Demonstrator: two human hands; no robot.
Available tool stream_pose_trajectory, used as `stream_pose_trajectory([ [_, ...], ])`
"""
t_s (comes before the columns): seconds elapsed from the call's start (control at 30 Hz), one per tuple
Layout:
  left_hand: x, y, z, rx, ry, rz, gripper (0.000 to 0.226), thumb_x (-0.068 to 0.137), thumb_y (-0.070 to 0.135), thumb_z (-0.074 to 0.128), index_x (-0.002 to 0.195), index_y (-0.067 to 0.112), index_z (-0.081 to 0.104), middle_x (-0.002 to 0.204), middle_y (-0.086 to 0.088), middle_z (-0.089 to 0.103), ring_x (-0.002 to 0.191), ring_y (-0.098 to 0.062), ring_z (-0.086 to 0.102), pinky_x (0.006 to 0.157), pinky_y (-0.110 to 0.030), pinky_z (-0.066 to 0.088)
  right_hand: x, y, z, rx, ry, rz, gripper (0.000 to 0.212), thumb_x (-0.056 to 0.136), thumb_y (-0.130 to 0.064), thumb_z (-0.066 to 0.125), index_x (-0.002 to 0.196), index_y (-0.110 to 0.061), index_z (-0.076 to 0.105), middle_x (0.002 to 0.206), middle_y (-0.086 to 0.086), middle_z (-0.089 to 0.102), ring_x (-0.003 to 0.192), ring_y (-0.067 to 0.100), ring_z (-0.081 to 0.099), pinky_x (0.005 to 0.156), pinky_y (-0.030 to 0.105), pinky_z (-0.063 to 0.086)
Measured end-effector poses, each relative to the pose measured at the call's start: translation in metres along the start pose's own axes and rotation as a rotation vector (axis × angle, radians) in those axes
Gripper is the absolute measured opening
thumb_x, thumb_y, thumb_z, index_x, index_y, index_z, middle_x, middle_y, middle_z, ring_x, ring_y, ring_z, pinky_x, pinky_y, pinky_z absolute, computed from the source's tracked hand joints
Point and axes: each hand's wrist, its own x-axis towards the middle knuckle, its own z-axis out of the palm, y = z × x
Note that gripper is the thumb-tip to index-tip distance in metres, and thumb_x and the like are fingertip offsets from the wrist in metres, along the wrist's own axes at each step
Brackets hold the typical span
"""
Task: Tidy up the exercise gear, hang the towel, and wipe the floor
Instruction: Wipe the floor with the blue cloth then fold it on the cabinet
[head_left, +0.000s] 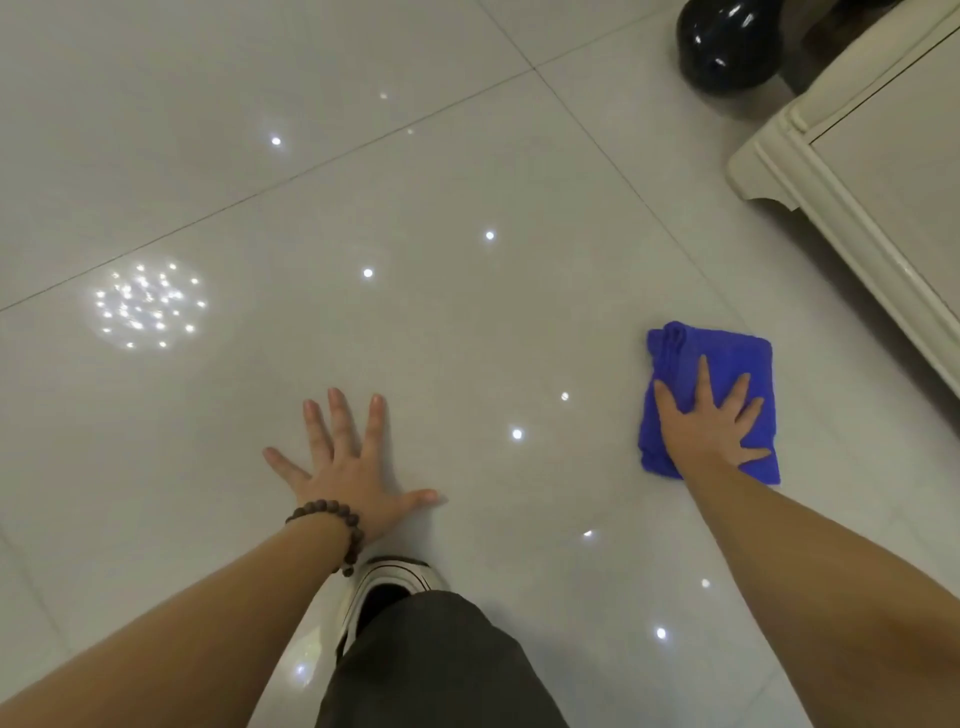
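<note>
Cloth (717, 358) lies flat under the right hand (714, 421), fingers spread wide. Just beyond it stands a cream cabinet (852, 171), a black ball (727, 47) farther off. Left hand (348, 462) rests splayed on the floor (467, 182).

Right hand (709, 423) presses blue cloth (737, 358).

Two hands (348, 462), one blue cloth (727, 358), one shoe (384, 587), one bracelet (332, 525).
</note>
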Motion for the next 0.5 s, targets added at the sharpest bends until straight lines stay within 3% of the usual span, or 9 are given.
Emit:
stream_pose_trajectory([
  [0.13, 0.004, 0.0, 0.001, 0.011, -0.015, -0.009, 0.118, 0.059, 0.097, 0.027, 0.122, 0.035, -0.051, 0.136, -0.008, -0.056, 0.128, -0.036, -0.047, 0.101, -0.075, -0.013, -0.014, -0.004, 0.003, -0.081, -0.021, -0.082, 0.077, 0.081, -0.08, 0.024, 0.144, -0.051, -0.01, 0.159, -0.002, -0.012, 0.146, 0.027, -0.008, 0.109, 0.066, 0.012],
  [0.27, 0.003, -0.002, -0.001, -0.014, -0.054, -0.012, 0.103, 0.068, 0.093, 0.021, 0.119, 0.04, -0.051, 0.127, -0.002, -0.062, 0.129, -0.033, -0.047, 0.101, -0.074, -0.014, -0.057, 0.0, 0.02, -0.229, 0.003, -0.41, 0.067, 0.09, -0.065, 0.029, 0.144, -0.051, -0.009, 0.159, -0.005, -0.014, 0.146, 0.024, -0.011, 0.112, 0.061, 0.007],
  [0.37, 0.0, -0.002, -0.003, -0.033, -0.053, -0.012, 0.095, 0.073, 0.089, 0.018, 0.127, 0.042, -0.045, 0.13, 0.001, -0.058, 0.132, -0.031, -0.044, 0.103, -0.073, -0.013, -0.085, 0.019, 0.025, -0.329, -0.073, -0.688, 0.064, 0.095, -0.053, 0.035, 0.141, -0.052, -0.009, 0.158, -0.007, -0.016, 0.146, 0.024, -0.014, 0.113, 0.058, -0.001],
  [0.43, -0.003, -0.002, -0.008, -0.043, -0.067, -0.022, 0.093, 0.076, 0.087, 0.019, 0.134, 0.042, -0.038, 0.138, 0.002, -0.053, 0.135, -0.029, -0.041, 0.105, -0.072, -0.011, -0.086, 0.031, 0.018, -0.344, -0.168, -0.796, 0.061, 0.098, -0.038, 0.039, 0.143, -0.051, -0.001, 0.159, -0.008, -0.011, 0.146, 0.023, -0.01, 0.114, 0.058, 0.002],
  [0.5, -0.011, 0.001, -0.015, -0.04, -0.058, -0.045, 0.09, 0.08, 0.084, 0.021, 0.141, 0.043, -0.03, 0.148, 0.002, -0.043, 0.139, -0.028, -0.034, 0.107, -0.071, -0.006, -0.081, 0.034, -0.006, -0.211, -0.334, -0.826, 0.053, 0.1, -0.025, 0.039, 0.146, -0.043, 0.021, 0.16, -0.007, 0.004, 0.147, 0.022, 0.002, 0.116, 0.053, 0.01],
])
